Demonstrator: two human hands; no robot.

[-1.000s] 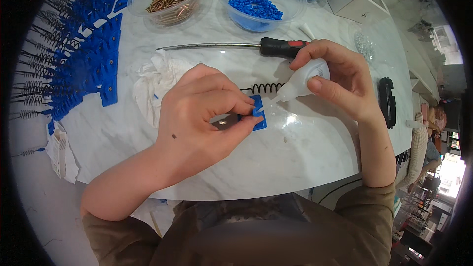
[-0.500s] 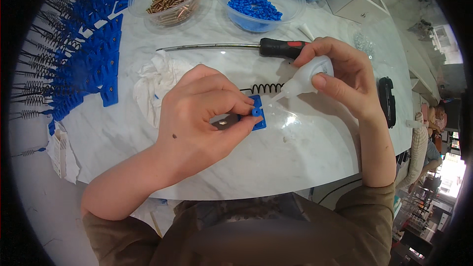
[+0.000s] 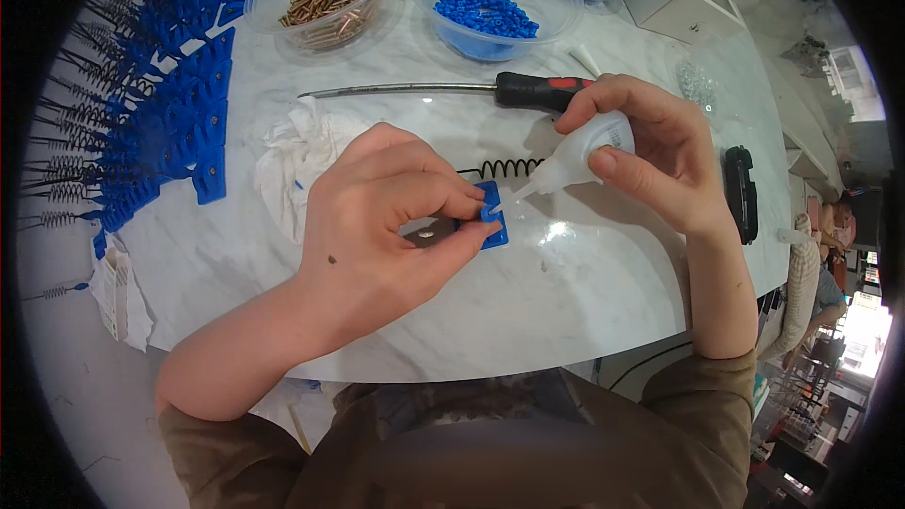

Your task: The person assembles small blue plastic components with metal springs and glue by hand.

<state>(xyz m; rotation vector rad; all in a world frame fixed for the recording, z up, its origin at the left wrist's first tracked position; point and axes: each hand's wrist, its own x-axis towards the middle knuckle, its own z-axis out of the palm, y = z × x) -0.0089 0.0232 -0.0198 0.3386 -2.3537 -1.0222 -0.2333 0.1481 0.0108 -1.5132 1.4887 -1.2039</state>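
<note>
- While the small blue plastic piece is pinched flat on the white marble table by the left hand, it's kept steady.
- A white squeeze bottle is gripped in the right hand, nozzle tilted onto it, probably glue.
- A black spring is left just behind.

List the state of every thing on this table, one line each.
Left hand: pinching the blue plastic piece.
Right hand: holding the white squeeze bottle, nozzle at the piece.
Screwdriver: lying flat, untouched.
Bowl of brass screws: open.
Bowl of blue beads: open.
Black spring: lying loose.
</note>
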